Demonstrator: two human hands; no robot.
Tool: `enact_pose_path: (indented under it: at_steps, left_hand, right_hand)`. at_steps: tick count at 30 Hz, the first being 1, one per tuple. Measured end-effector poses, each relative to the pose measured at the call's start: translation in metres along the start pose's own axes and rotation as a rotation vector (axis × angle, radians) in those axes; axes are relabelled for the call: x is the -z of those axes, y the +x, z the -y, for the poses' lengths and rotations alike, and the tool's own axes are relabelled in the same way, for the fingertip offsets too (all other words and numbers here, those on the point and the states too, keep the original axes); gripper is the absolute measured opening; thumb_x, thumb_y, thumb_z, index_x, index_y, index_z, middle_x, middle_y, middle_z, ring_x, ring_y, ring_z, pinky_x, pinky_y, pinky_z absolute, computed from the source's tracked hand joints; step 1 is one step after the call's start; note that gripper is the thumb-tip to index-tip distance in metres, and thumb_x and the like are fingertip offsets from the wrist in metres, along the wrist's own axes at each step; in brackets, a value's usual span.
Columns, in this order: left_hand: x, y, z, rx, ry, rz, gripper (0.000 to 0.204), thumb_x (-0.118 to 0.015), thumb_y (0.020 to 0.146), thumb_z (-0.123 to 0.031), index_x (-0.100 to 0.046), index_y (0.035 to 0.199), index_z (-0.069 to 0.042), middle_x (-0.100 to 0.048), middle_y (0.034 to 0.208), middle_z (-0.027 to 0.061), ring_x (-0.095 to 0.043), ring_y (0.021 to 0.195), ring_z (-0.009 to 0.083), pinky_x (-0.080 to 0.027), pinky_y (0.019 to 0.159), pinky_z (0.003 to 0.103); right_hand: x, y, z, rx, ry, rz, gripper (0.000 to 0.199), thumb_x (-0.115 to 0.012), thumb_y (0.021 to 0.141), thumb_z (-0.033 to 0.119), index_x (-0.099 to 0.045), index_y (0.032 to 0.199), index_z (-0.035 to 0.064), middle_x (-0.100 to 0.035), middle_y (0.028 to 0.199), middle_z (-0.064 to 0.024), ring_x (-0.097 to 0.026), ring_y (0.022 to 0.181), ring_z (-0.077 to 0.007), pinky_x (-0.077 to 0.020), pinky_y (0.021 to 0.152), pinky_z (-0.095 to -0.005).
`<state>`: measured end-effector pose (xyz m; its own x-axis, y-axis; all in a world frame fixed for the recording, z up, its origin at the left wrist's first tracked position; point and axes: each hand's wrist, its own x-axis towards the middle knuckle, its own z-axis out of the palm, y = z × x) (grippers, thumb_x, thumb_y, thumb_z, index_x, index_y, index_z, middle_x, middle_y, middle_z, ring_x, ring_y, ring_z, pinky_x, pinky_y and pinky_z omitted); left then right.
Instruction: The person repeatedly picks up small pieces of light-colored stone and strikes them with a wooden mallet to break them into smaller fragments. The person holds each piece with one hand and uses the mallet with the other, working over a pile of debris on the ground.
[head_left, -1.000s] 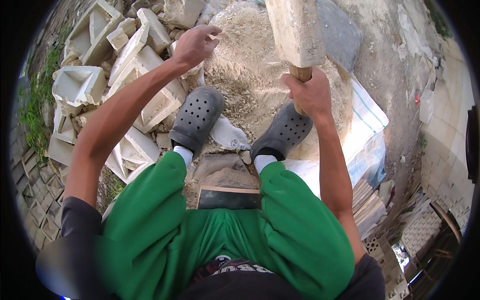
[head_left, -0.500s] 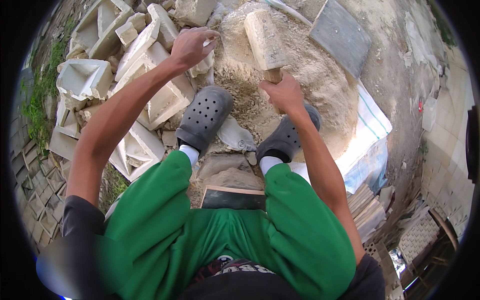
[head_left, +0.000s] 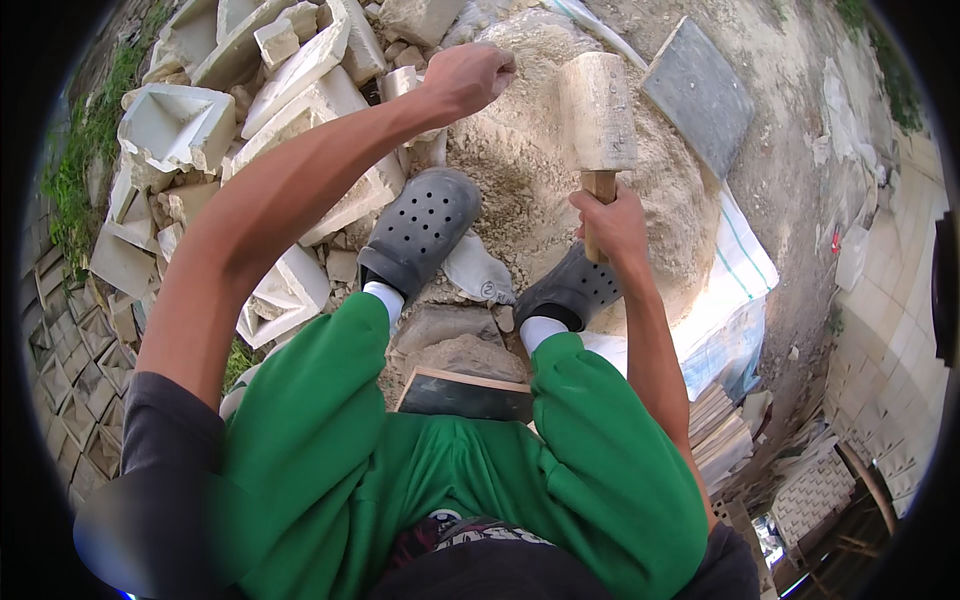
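Observation:
My right hand (head_left: 614, 225) is wrapped round the handle of a dusty wooden mallet (head_left: 600, 112), whose thick round head points away from me over a mound of pale crushed rubble and powder (head_left: 515, 150). At the mound's far left part, my left hand (head_left: 470, 78) is held with its fingers curled in; whatever they may hold is hidden. Left of that hand lies a heap of broken whitish blocks, among them a hollow box-shaped block (head_left: 178, 128) and a long slab (head_left: 300, 85).
My feet in grey clogs (head_left: 420, 222) stand at the mound's near edge, with a pale bag (head_left: 477, 270) between them. A grey square board (head_left: 698, 98) lies far right. White sheeting (head_left: 740, 250) runs along the mound's right side, and stacked wooden strips (head_left: 715, 430) lie nearer.
My left hand has moved right, away from the blocks and over the mound, its fingers curling in. My right hand has shifted the mallet right and a little nearer, its head turning more upright in view.

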<state>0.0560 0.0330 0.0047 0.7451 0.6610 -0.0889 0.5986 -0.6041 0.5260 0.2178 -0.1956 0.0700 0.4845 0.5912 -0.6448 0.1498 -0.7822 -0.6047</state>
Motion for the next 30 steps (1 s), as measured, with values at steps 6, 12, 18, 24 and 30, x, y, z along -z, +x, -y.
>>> enact_pose_path:
  at_steps: [6, 12, 18, 24, 30]
  left_hand:
    - [0.003, 0.0, 0.002, -0.004, -0.172, -0.048, 0.02, -0.068, 0.093, -0.024, -0.076, 0.105, -0.009, -0.075, 0.096, 0.0132, -0.071, 0.085, 0.0315, -0.054, 0.076, 0.045]
    - [-0.002, -0.033, 0.014, -0.131, 0.35, 0.286, 0.015, -0.068, 0.085, -0.018, -0.076, 0.088, -0.005, -0.071, 0.081, 0.0156, -0.071, 0.086, 0.0328, -0.054, 0.076, 0.047]
    - [-0.034, -0.038, 0.026, -0.327, 0.451, 0.282, 0.015, -0.064, 0.081, -0.015, -0.072, 0.072, -0.006, -0.069, 0.072, 0.0137, -0.07, 0.075, 0.0327, -0.055, 0.069, 0.047]
    - [-0.034, -0.051, 0.015, -0.284, 0.449, 0.399, 0.011, -0.065, 0.078, -0.012, -0.074, 0.076, -0.005, -0.07, 0.073, 0.0144, -0.071, 0.077, 0.0339, -0.056, 0.07, 0.048]
    - [-0.023, -0.056, 0.016, -0.308, 0.347, 0.525, 0.013, -0.064, 0.081, -0.009, -0.074, 0.088, -0.004, -0.07, 0.08, 0.0183, -0.071, 0.083, 0.0383, -0.056, 0.072, 0.049]
  right_hand:
    - [0.014, -0.01, 0.03, 0.105, -0.034, -0.06, 0.034, -0.073, 0.08, 0.025, -0.069, 0.098, -0.0035, -0.069, 0.07, -0.0113, -0.066, 0.056, -0.0178, -0.0526, 0.057, -0.034]
    - [0.013, -0.013, 0.046, 0.446, 0.006, -0.129, 0.039, -0.074, 0.08, 0.028, -0.07, 0.099, -0.0057, -0.073, 0.075, -0.0156, -0.071, 0.062, -0.0244, -0.0541, 0.061, -0.0366]
    - [-0.024, 0.025, 0.006, 0.313, -0.289, -0.107, 0.031, -0.074, 0.082, 0.027, -0.07, 0.091, -0.0021, -0.07, 0.07, -0.0112, -0.069, 0.057, -0.0185, -0.0534, 0.056, -0.0331]
    - [-0.028, 0.001, -0.021, 0.108, -0.071, 0.043, 0.043, -0.072, 0.078, 0.032, -0.067, 0.099, -0.0057, -0.071, 0.074, -0.0187, -0.072, 0.068, -0.0275, -0.0552, 0.065, -0.0374]
    - [-0.026, -0.021, -0.049, 0.074, -0.039, 0.003, 0.042, -0.072, 0.079, 0.032, -0.067, 0.1, -0.0041, -0.072, 0.074, -0.0153, -0.071, 0.067, -0.0235, -0.0552, 0.067, -0.036]
